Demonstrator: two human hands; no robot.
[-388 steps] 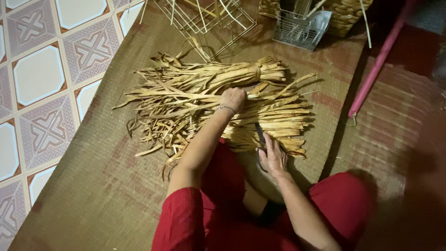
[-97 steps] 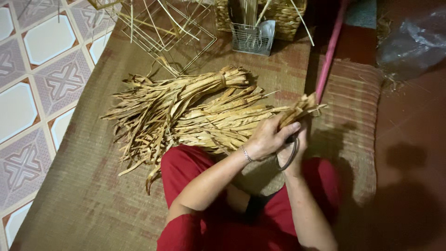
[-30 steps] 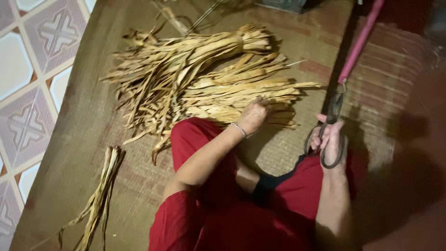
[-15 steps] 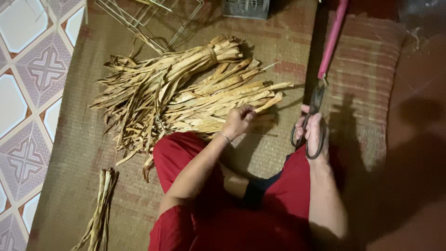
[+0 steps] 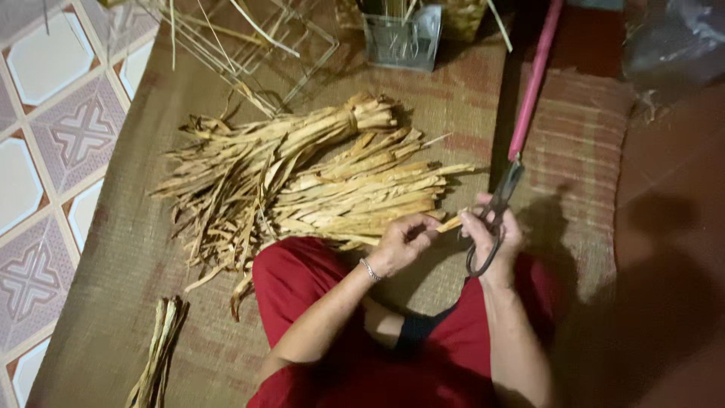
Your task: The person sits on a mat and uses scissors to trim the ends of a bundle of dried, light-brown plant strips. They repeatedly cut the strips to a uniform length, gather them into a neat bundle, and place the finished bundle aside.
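Observation:
A heap of dry straw-coloured leaf strips (image 5: pixel 302 177) lies on a woven mat (image 5: pixel 128 257) in front of my knees. My left hand (image 5: pixel 404 240) pinches one strip (image 5: pixel 451 224) at the heap's near right edge, and its tip sticks out toward my right hand. My right hand (image 5: pixel 495 230) grips the loops of dark metal scissors (image 5: pixel 495 215), blades pointing up and away. The two hands are almost touching above my red-trousered lap.
A small separate bundle of strips (image 5: pixel 158 355) lies on the mat at lower left. A wire frame (image 5: pixel 257 41) and a metal mesh holder (image 5: pixel 400 38) stand at the back. A pink stick (image 5: pixel 532 83) lies beside a striped rug (image 5: pixel 581 151). Patterned floor tiles (image 5: pixel 45 136) border the left.
My left hand has drawn a strip out of the heap toward my right hand, and the scissors have come closer to it. The camera has shifted slightly.

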